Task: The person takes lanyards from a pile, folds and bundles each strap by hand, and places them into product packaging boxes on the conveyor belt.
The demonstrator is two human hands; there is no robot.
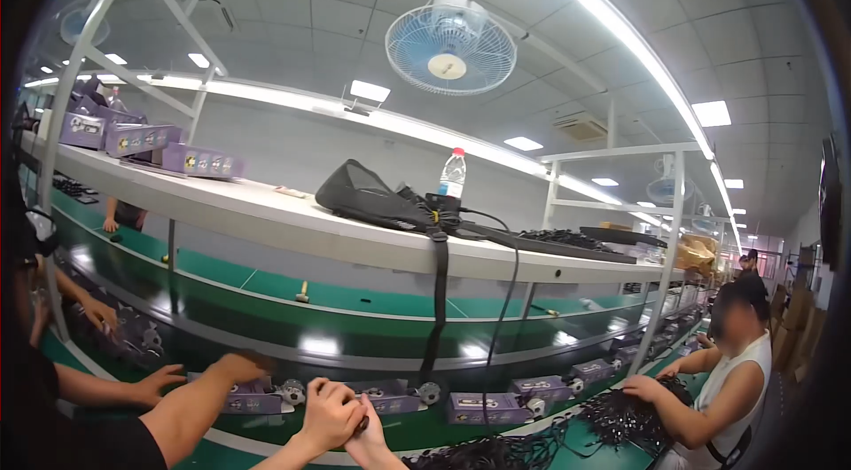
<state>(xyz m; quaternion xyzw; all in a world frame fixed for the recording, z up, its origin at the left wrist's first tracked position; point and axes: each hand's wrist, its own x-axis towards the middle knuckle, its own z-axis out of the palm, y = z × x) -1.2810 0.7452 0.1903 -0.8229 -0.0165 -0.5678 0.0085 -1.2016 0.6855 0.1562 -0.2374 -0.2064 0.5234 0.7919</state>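
At the bottom centre my left hand (330,414) is curled closed, its fingers pressed against my right hand (366,440). Between them shows the end of a small dark object (362,425); most of it is hidden, so its kind cannot be told. The right hand is closed around it from below. Just beyond my hands, a purple printed box (386,396) lies on the green conveyor belt, with a small black-and-white ball (429,394) at its right end. Another such ball (292,392) sits just left of my hands.
A co-worker's forearm (197,408) and hand reach over the belt at left. Tangled black straps (496,452) lie at lower right, beside a seated co-worker (736,372). Above the belt, a white shelf (266,208) carries a black mesh bag (368,195) and a bottle (453,174); a cable hangs down.
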